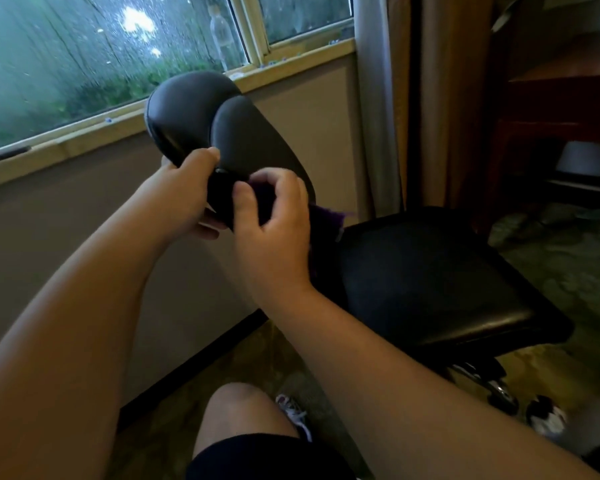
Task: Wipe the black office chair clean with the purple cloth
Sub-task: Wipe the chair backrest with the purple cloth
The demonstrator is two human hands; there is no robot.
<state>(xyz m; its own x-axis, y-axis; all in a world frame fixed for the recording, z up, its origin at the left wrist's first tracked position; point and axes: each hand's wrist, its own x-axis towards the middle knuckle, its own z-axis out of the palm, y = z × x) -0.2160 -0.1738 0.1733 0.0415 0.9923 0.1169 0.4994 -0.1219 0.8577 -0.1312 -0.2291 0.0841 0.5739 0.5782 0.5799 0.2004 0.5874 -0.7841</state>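
Office chair [257,140]: glossy black backrest, gripped at its lower edge; matte black seat pad [430,271] right of the grip.
Cloth [321,216]: deep purple, plain, showing just right of the gripping fingers.
Window frame [187,98] above the grip: pale yellow wood.
Wall [66,220] left of it: grey-beige, black baseboard.
Shorts [267,459] below: black.
Sneaker [295,414]: white with dark markings.
Floor [568,254]: mottled green-brown.
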